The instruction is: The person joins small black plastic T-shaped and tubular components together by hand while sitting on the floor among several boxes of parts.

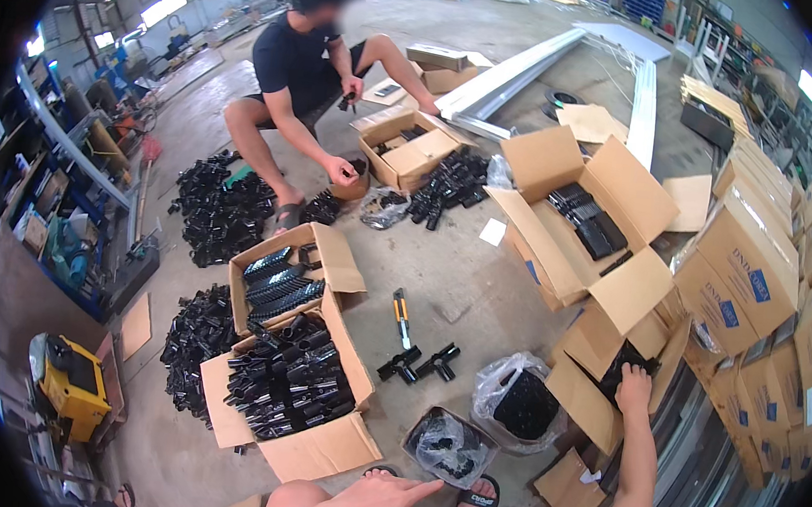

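My right hand point(633, 390) reaches into an open cardboard box point(578, 383) at my right, fingers on the black parts point(626, 363) inside; whether it grips one I cannot tell. My left hand point(387, 503) rests flat and open on my knee at the bottom edge, holding nothing. On the concrete floor in front of me lie two black T-shaped pipe joints point(420, 363) and a yellow-handled tool point(402, 317). A clear plastic bag of black pieces point(520, 403) and a small tray with bagged pieces point(449, 445) sit by my sandalled feet.
Another person point(308, 68) squats across the floor, handling black parts by an open box point(410, 150). Two boxes of black fittings point(289, 377) stand at my left beside loose black piles point(221, 208). A large open box point(583, 214), stacked cartons point(760, 307), metal rails point(522, 73) and a yellow machine point(72, 386) surround us.
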Motion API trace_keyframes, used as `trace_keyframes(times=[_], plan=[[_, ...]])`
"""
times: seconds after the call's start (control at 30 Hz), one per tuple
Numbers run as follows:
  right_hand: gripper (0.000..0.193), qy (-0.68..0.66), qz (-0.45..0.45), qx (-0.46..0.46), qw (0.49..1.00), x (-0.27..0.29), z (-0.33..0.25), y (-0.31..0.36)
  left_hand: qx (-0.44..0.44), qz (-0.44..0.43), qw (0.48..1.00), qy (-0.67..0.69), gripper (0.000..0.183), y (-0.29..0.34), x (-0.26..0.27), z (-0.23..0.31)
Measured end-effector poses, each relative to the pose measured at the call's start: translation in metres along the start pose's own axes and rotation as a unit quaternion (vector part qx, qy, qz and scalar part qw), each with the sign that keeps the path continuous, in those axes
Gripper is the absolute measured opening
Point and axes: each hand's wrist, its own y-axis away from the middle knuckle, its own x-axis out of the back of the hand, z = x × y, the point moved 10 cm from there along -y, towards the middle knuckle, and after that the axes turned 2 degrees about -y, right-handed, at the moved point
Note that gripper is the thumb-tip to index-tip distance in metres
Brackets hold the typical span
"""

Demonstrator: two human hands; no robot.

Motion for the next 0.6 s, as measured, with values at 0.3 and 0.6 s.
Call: trace_keyframes(times=[0.3, 0.6], plan=[[0.025, -0.179, 0.0, -0.105, 0.978, 0.013, 0.013, 0.007, 0.037, -0.094, 0.995, -0.019, 0.056, 0.003, -0.021, -0.009], [0.023, -0.255, 0.175, -0.08, 0.948, 0.129, -0.016, 0.021, 0.035, -0.076, 0.996, -0.017, 0.055, 0.005, -0.032, -0.015]])
